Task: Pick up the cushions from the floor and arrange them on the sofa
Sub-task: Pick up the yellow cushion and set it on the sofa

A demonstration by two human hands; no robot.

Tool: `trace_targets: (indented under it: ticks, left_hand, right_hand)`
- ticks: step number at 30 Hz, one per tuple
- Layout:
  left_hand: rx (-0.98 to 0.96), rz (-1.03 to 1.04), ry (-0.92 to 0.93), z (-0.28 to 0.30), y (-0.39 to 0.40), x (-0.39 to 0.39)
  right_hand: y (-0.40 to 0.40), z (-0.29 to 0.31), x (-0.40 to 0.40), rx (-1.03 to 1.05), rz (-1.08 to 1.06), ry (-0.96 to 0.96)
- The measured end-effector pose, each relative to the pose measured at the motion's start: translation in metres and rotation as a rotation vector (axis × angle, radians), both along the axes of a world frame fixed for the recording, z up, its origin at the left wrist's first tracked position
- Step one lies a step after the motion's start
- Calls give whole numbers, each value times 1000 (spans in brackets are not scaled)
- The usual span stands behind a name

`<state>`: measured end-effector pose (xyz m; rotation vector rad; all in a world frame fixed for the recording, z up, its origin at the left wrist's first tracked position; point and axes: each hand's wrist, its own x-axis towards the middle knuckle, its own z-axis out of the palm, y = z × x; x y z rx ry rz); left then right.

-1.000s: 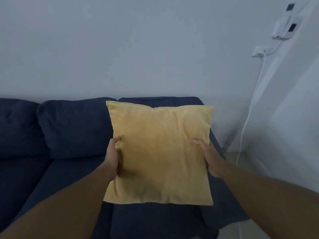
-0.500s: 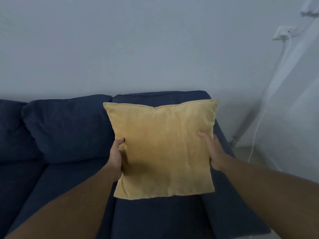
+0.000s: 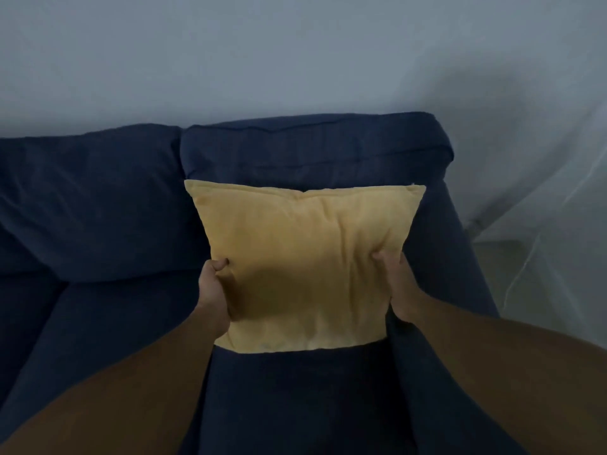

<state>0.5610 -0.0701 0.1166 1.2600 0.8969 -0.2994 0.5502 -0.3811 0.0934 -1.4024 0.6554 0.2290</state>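
From the head camera, a square mustard-yellow cushion of soft, velvety fabric (image 3: 302, 257) stands upright at the right end of a dark navy fabric sofa (image 3: 98, 208). Its lower edge meets the seat and its back is against, or just in front of, the sofa's rightmost back cushion (image 3: 312, 146) (contact behind it cannot be seen). The cushion's face is plump, with shallow creases running down from a small dip in the middle of its top seam. Its two upper corners are pointed, and a darker shadow lies across the lower left of its face. A thin seam line runs just below the top edge.

The left hand (image 3: 213, 293) clasps the cushion's left edge low down, thumb pressed onto the front and the other fingers hidden behind. The right hand (image 3: 399, 287) clasps the right edge at about the same height, thumb dimpling the fabric on the front. Both bare forearms reach in from the bottom of the view.

Behind the sofa rises a plain pale grey wall (image 3: 295, 60). The right side of the view is blurred.
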Motion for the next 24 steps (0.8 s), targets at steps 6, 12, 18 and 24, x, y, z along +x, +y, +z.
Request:
trace_targets:
  ticks: [6, 12, 18, 24]
  left_hand:
    - [-39, 28, -2, -36, 6, 45]
    - [-24, -2, 37, -68, 1, 59]
    - [-50, -11, 51, -91, -1, 54]
    - [-13, -64, 76, -97, 9, 43]
  right_hand:
    - [3, -40, 25, -15, -26, 30]
    - [1, -64, 46, -83, -54, 55]
    - [8, -85, 53, -98, -88, 82]
    - [13, -87, 43, -109, -118, 127]
